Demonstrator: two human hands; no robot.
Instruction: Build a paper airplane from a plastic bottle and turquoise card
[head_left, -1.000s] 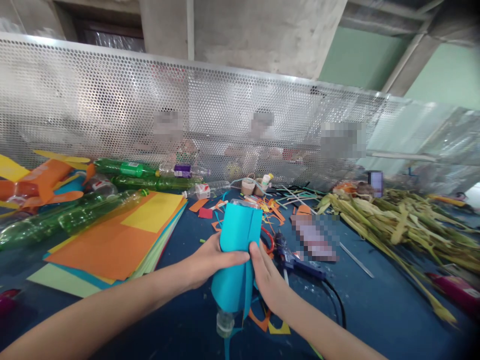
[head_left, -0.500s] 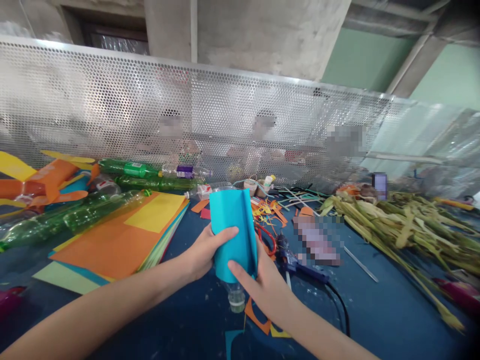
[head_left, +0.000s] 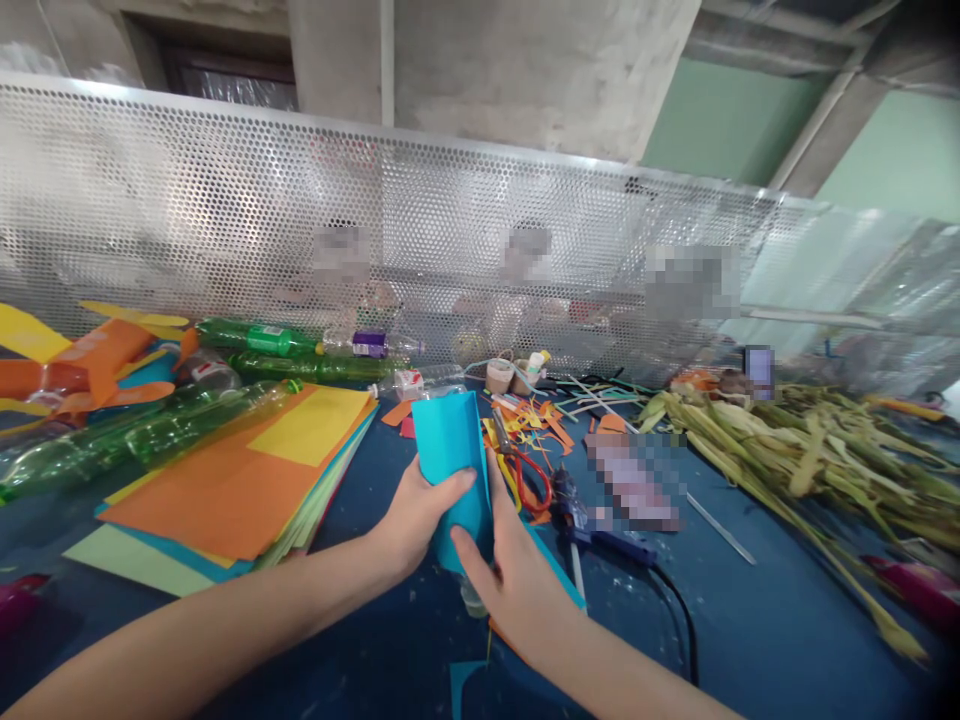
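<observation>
Paper sheet [head_left: 444,435], blue, curled around clear bottle [head_left: 474,602], held above blue table [head_left: 360,650]. Left hand [head_left: 411,515] and right hand [head_left: 517,575] clamped on sheet from opposite sides. Scissors [head_left: 511,450] beyond right hand; glue gun [head_left: 619,543] to right.

The held paper [head_left: 448,435] is plain turquoise, the scissor handles [head_left: 549,488] red, the glue gun [head_left: 616,544] dark blue.

Husks [head_left: 780,450] are heaped at right. Green bottles [head_left: 180,428] are laid at left, beside stacked paper [head_left: 195,500] topped by yellow sheet [head_left: 311,430]. Red-handled scissors [head_left: 512,451] are seen near blue glue gun [head_left: 611,541]. Table [head_left: 757,640] is backed by perforated metal screen [head_left: 450,195].
</observation>
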